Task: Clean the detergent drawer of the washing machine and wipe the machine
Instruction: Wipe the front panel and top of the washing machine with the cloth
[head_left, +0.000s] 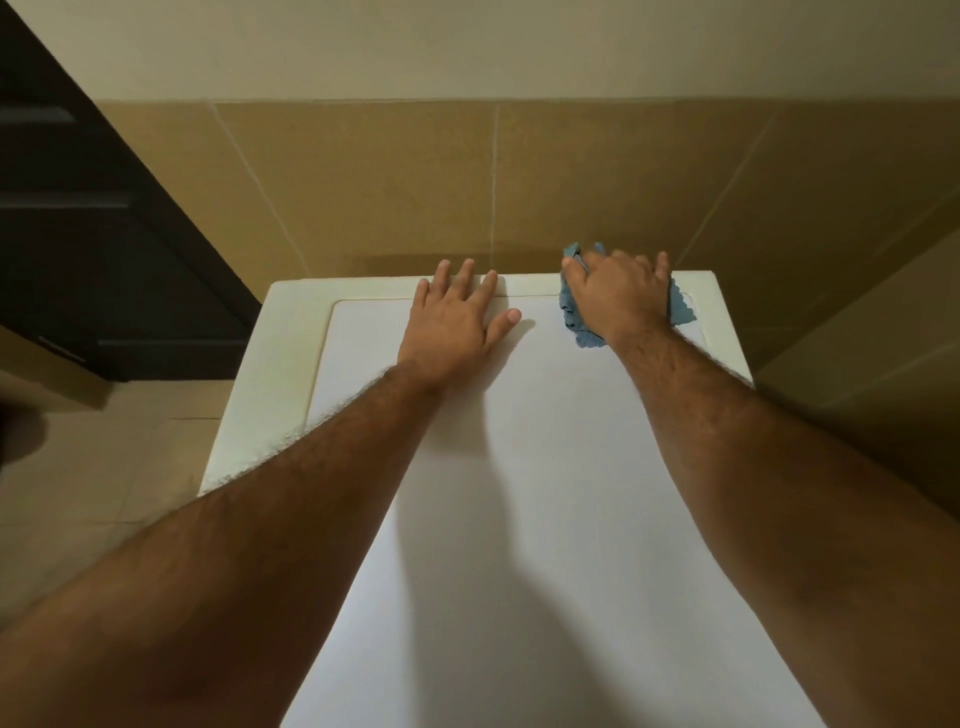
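The white top of the washing machine (545, 467) fills the middle of the view, with a cream rim around a flat white panel. My left hand (457, 317) lies flat near the back edge, fingers spread, holding nothing. My right hand (621, 293) presses a blue cloth (582, 327) onto the back right corner of the top; the cloth sticks out on both sides of the hand. The detergent drawer is out of sight.
A tan tiled wall (493, 182) rises right behind the machine and continues along the right side. A dark cabinet (78, 208) stands at the left. Beige floor tiles (104, 467) show to the left of the machine.
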